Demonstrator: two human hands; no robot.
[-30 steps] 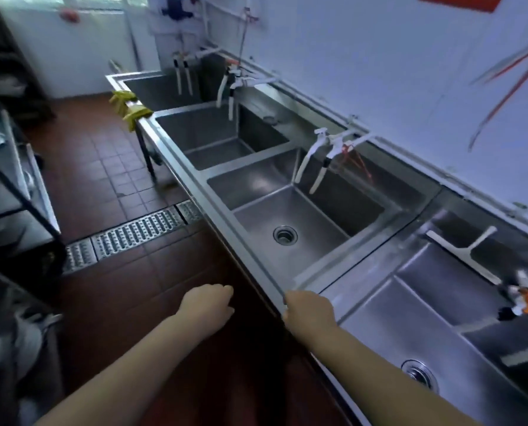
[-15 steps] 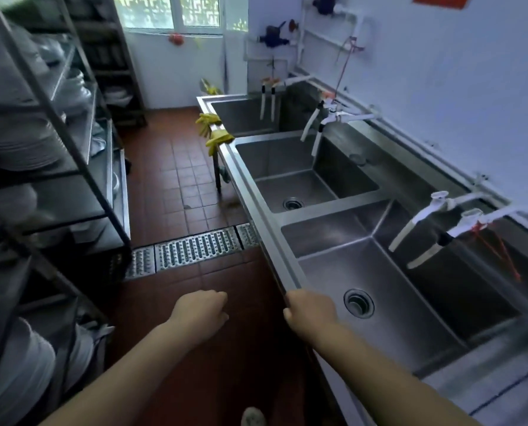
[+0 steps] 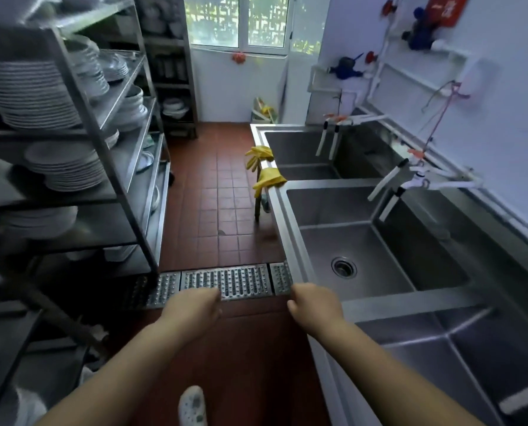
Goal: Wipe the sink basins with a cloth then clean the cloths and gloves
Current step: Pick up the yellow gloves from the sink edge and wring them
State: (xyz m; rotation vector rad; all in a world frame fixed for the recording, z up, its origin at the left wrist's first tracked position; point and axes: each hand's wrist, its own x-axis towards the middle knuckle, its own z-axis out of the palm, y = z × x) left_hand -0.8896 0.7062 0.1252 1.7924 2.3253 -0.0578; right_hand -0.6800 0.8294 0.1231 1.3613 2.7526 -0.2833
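A row of steel sink basins runs along the right wall: a far basin point(image 3: 299, 149), a middle basin point(image 3: 361, 250) with a round drain point(image 3: 344, 267), and a near basin point(image 3: 477, 361). Two yellow rubber gloves point(image 3: 259, 153) point(image 3: 270, 178) hang over the front rim between the far and middle basins. My left hand point(image 3: 192, 312) hovers over the floor, fingers loosely curled, holding nothing. My right hand point(image 3: 315, 309), also loosely curled and holding nothing, is beside the front rim of the middle basin. No cloth is in view.
A tall metal rack point(image 3: 109, 167) stacked with white plates lines the left side of the narrow red-tiled aisle. A metal floor grate point(image 3: 226, 282) crosses the aisle just ahead of my hands. White taps point(image 3: 388, 186) reach over the basins. My shoe point(image 3: 192, 405) shows below.
The view has swung left and moved along the sinks toward the window. The gloves and the plate rack are closer. Both hands keep the same loosely curled pose.
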